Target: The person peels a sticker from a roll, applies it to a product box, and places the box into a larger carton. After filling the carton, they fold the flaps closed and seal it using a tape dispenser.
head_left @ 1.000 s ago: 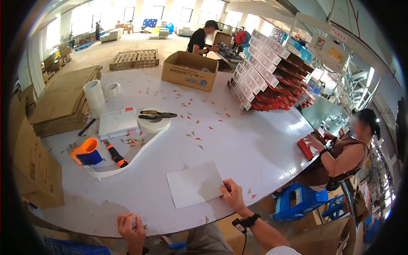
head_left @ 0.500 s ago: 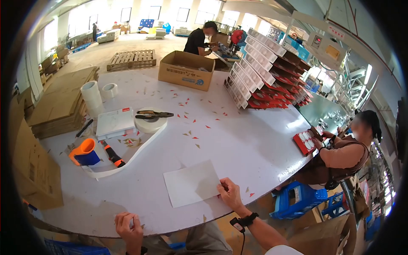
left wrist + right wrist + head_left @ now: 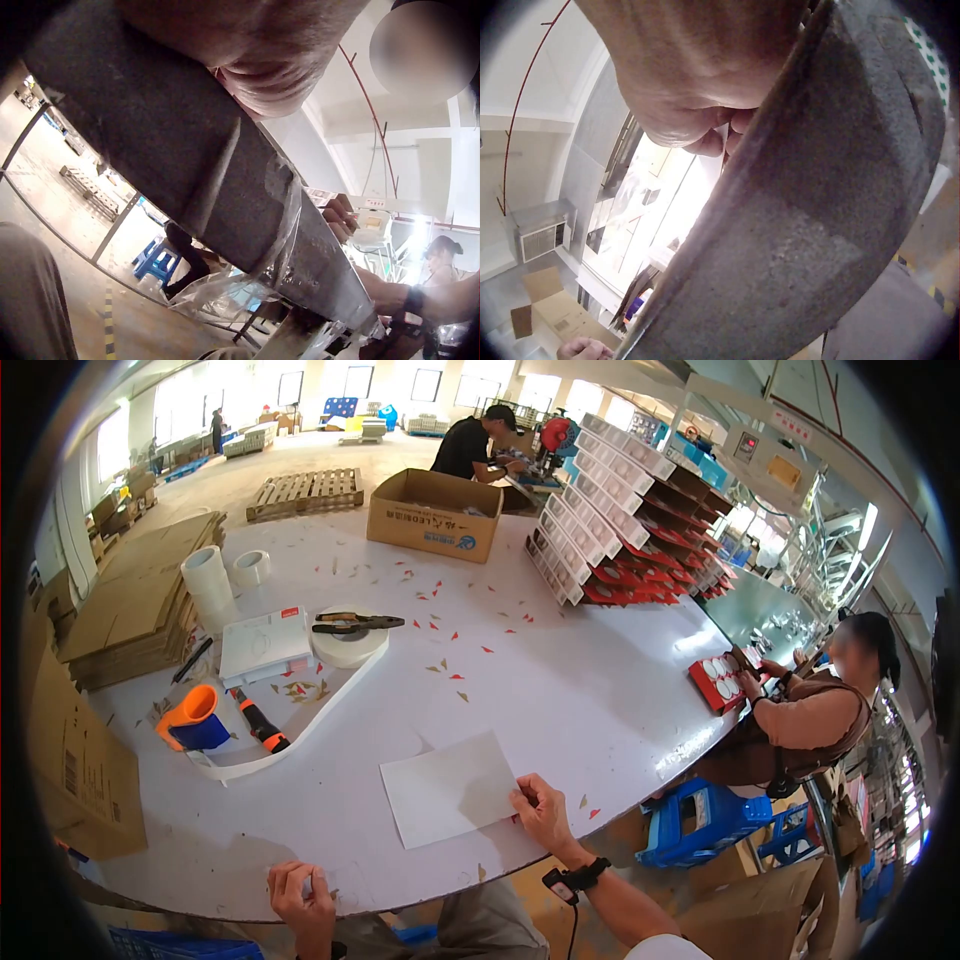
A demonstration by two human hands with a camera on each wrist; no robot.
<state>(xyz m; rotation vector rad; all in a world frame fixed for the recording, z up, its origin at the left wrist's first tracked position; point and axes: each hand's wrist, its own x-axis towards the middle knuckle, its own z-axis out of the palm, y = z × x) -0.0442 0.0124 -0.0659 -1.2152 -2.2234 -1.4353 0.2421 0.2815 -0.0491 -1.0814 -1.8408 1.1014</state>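
Note:
A white sheet (image 3: 445,792) lies at a slant near the front edge of the pale table (image 3: 560,720). My right hand (image 3: 543,815) pinches the sheet's right edge between thumb and fingers. To the left, my left hand (image 3: 303,905) rests at the table edge, fingers loosely curled, with nothing seen in it. In the left wrist view the left hand (image 3: 262,49) lies over the dark table rim, its fingertips hidden. The right wrist view has the right hand (image 3: 697,82) above the rim, fingertips together at a pale edge.
At left are a tape roll (image 3: 208,584), pliers (image 3: 352,623), an orange-handled cutter (image 3: 262,724), a tape dispenser (image 3: 195,722) and flat cardboard (image 3: 140,595). Behind stand a carton (image 3: 432,518) and stacked trays (image 3: 610,520). At right a person (image 3: 815,705) handles a red box (image 3: 718,685).
The head view has shifted slightly, so tabletop things appear a little further left. Both hands keep their pose, and the sheet stays in the right hand. The person at right has turned the red box.

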